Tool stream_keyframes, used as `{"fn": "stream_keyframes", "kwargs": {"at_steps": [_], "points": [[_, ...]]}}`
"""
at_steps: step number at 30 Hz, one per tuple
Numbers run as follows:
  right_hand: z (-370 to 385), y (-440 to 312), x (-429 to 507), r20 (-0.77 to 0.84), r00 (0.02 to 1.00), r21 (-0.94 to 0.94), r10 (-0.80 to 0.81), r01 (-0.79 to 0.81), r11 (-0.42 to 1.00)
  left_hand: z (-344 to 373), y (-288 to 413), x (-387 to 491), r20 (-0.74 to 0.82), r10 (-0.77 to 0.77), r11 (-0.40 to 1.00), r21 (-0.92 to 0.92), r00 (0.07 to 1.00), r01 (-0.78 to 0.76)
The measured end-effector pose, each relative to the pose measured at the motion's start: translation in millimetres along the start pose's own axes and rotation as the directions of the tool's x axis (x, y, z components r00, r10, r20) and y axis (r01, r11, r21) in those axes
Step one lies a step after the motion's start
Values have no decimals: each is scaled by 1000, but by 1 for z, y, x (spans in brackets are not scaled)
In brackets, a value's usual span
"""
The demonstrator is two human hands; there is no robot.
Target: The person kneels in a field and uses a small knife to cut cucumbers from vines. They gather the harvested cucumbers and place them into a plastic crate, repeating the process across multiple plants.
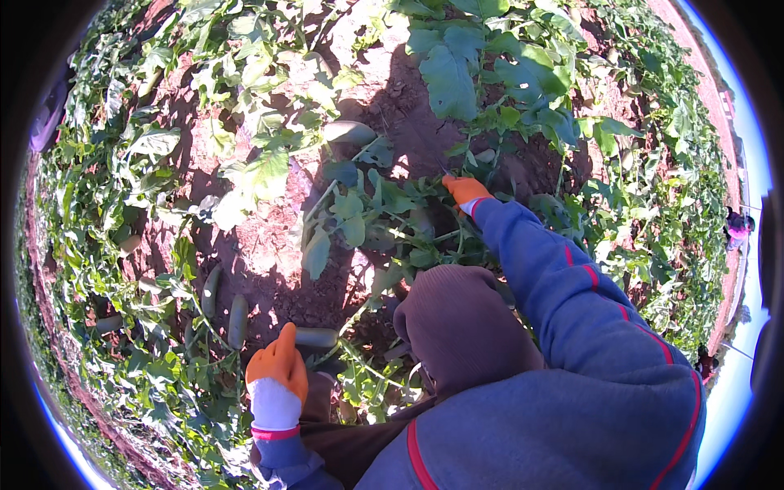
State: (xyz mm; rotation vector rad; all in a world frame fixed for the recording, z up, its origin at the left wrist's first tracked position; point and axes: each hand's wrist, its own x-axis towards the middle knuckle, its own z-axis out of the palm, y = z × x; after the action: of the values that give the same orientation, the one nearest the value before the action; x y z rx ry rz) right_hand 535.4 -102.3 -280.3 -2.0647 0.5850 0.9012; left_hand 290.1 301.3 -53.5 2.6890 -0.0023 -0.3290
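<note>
My left hand, in an orange-coated white glove, is low on the left with its fingers curled. A long green radish lies right beside its fingers; whether they grip it is hidden. My right hand, gloved alike, reaches out among leafy stems and is closed. A thin, dark, knife-like tool juts from its fist, mostly lost in shadow. Two more green radishes, one upright in view and one leaning, rest on the soil near my left hand. A pale green radish lies farther off by cut-looking leaves.
Rows of leafy radish plants spread around over reddish soil. Tall leaves stand beyond my right hand. My trousered knee rises between my arms. At the far right edge is a distant person; purple cloth shows at the left.
</note>
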Motion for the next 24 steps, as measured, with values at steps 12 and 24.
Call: {"fn": "stream_keyframes", "kwargs": {"at_steps": [12, 24], "points": [[-23, 76, -68, 143, 970, -443, -196, 240, 864, -1, 1, -4, -26, 11, 1000, 9, 1000, -11], [-34, 49, -67, -22, 997, 122, -73, 75, 990, -2, 3, -4, 30, -41, 999, 18, 999, 40]]}}
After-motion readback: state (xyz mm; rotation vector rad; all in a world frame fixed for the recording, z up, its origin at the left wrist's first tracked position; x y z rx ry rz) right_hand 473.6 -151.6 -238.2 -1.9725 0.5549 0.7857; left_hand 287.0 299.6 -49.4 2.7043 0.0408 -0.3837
